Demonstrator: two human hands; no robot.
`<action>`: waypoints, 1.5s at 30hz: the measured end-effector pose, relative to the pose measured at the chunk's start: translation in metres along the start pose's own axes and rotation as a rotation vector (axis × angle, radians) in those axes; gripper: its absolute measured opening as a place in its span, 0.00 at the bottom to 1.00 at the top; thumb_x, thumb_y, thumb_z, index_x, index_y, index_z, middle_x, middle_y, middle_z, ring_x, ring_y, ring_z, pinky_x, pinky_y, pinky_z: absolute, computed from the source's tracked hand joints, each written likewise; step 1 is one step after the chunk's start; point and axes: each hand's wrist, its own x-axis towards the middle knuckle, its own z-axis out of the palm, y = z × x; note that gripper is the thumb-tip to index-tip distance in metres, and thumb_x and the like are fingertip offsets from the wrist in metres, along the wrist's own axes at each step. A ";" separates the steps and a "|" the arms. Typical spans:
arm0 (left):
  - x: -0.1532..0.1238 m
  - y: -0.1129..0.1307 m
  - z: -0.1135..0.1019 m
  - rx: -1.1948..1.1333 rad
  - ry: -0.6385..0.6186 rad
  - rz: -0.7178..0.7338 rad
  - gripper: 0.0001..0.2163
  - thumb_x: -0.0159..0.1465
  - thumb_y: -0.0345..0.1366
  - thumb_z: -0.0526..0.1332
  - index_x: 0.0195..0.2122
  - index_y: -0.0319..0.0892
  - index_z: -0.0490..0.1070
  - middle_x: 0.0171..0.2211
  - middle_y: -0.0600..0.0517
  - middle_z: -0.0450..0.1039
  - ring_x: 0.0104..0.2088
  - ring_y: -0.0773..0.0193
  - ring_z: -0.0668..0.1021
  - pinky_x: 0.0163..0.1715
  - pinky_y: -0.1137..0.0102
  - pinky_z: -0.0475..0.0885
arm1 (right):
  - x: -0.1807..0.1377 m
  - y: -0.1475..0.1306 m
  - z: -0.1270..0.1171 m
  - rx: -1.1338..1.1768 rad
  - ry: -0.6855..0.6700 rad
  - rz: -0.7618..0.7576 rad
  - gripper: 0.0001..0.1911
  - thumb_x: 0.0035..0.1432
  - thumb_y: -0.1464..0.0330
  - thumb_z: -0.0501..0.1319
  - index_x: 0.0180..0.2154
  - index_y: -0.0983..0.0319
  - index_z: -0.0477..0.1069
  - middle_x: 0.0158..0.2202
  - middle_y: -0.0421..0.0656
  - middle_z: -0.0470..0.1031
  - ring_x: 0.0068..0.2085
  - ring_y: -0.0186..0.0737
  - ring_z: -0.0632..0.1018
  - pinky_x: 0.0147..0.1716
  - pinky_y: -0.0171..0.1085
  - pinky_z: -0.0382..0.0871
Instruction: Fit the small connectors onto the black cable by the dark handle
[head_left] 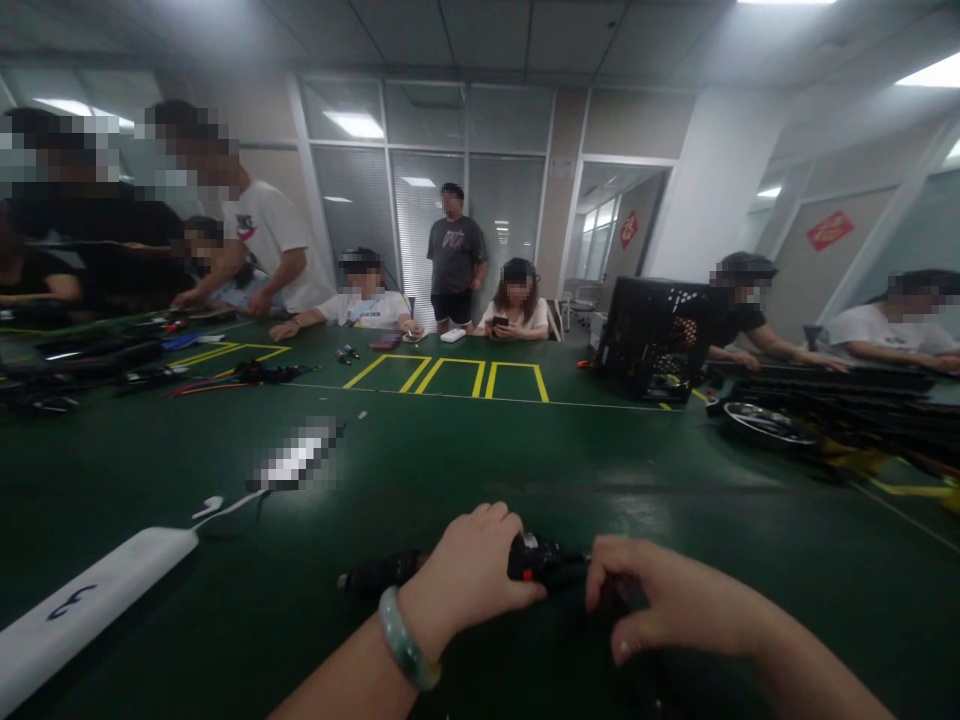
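My left hand (469, 570), with a pale green bangle on its wrist, is closed around a black tool-like object (540, 560) with a small red mark, lying on the dark green table (420, 460). The object's dark end sticks out to the left of that hand. My right hand (667, 605) grips the object's right end with curled fingers. What the object is stays unclear.
A white power strip (90, 600) lies at the near left, its cable running to a blurred device. Yellow tape boxes (450, 375) mark the table's middle. A black crate (656, 335) and black parts sit at right. Cables clutter the left. Several people sit or stand around.
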 end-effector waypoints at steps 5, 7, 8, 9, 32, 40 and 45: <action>0.002 -0.003 -0.004 -0.048 -0.060 0.015 0.30 0.49 0.65 0.61 0.40 0.43 0.69 0.38 0.50 0.68 0.39 0.55 0.71 0.37 0.64 0.66 | -0.008 0.004 0.000 -0.014 -0.156 0.087 0.26 0.38 0.58 0.73 0.43 0.54 0.76 0.38 0.38 0.74 0.38 0.40 0.73 0.30 0.32 0.61; 0.002 -0.002 -0.006 -0.048 -0.068 0.047 0.26 0.53 0.60 0.63 0.42 0.45 0.69 0.40 0.51 0.68 0.41 0.56 0.71 0.39 0.65 0.65 | -0.008 0.008 0.001 0.011 -0.205 0.058 0.24 0.38 0.58 0.73 0.41 0.55 0.77 0.38 0.38 0.74 0.37 0.40 0.73 0.29 0.31 0.61; 0.002 -0.002 -0.007 -0.046 -0.076 0.054 0.24 0.53 0.58 0.63 0.42 0.45 0.69 0.40 0.51 0.67 0.41 0.56 0.71 0.39 0.66 0.65 | -0.008 0.010 0.001 0.022 -0.233 0.027 0.24 0.37 0.58 0.73 0.40 0.55 0.78 0.37 0.38 0.75 0.37 0.40 0.73 0.29 0.31 0.61; 0.002 -0.002 -0.007 -0.046 -0.085 0.058 0.24 0.53 0.57 0.64 0.43 0.46 0.69 0.41 0.51 0.67 0.41 0.57 0.71 0.39 0.66 0.65 | -0.008 0.013 0.002 0.030 -0.255 -0.014 0.24 0.37 0.58 0.73 0.39 0.56 0.78 0.37 0.38 0.75 0.37 0.40 0.73 0.30 0.31 0.61; 0.017 0.000 0.005 -0.034 0.055 0.057 0.15 0.67 0.50 0.53 0.45 0.44 0.66 0.41 0.50 0.68 0.40 0.58 0.71 0.41 0.64 0.65 | 0.014 -0.003 0.018 0.057 0.081 -0.085 0.21 0.42 0.55 0.72 0.41 0.53 0.78 0.36 0.38 0.73 0.37 0.38 0.72 0.35 0.32 0.62; 0.010 0.021 -0.003 -0.039 0.047 0.059 0.15 0.60 0.41 0.60 0.48 0.47 0.66 0.43 0.51 0.65 0.43 0.58 0.70 0.43 0.63 0.65 | -0.002 0.016 -0.006 -0.094 0.116 0.115 0.18 0.42 0.52 0.71 0.30 0.57 0.80 0.30 0.40 0.74 0.36 0.42 0.73 0.33 0.35 0.61; 0.005 0.040 -0.001 -0.015 -0.012 0.070 0.11 0.57 0.34 0.59 0.42 0.44 0.65 0.42 0.50 0.68 0.41 0.58 0.71 0.40 0.64 0.65 | -0.007 0.019 -0.011 0.253 -0.050 0.060 0.15 0.48 0.58 0.69 0.33 0.61 0.77 0.31 0.39 0.76 0.33 0.37 0.74 0.32 0.32 0.64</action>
